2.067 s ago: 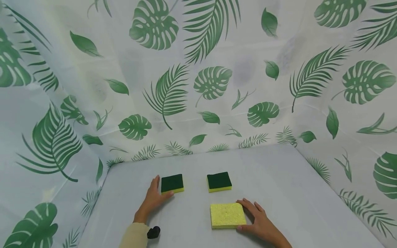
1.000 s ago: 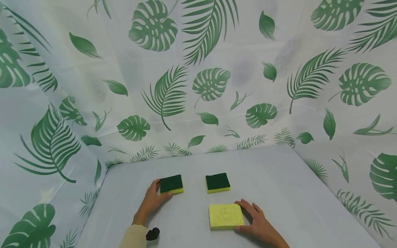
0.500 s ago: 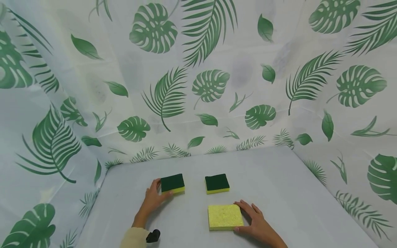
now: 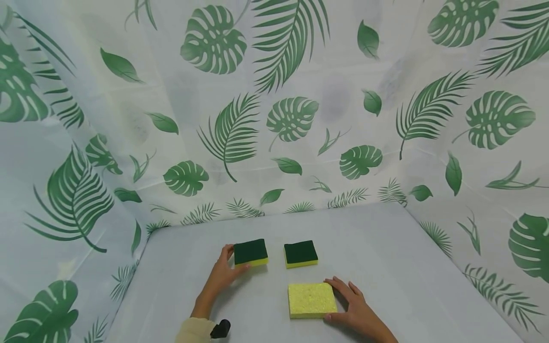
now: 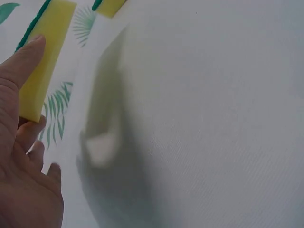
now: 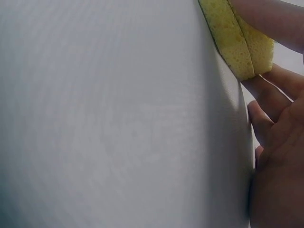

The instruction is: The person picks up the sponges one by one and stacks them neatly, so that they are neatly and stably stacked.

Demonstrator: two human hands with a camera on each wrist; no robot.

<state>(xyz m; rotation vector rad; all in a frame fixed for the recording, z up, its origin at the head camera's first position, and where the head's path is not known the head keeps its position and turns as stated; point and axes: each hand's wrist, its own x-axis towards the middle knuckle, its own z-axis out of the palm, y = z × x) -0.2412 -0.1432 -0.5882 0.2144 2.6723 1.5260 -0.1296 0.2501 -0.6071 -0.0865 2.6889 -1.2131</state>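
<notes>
White cloth walls printed with green leaves rise behind and along both sides of a pale grey tabletop.

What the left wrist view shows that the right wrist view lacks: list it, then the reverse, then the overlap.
Left wrist only: left hand gripping a rectangular yellow sponge with a green layer, a corner of another yellow and green sponge, and green leaf-printed white cloth.
Right wrist only: right hand holding a porous yellow rectangular sponge.
Both: a partly shadowed white tabletop.
</notes>
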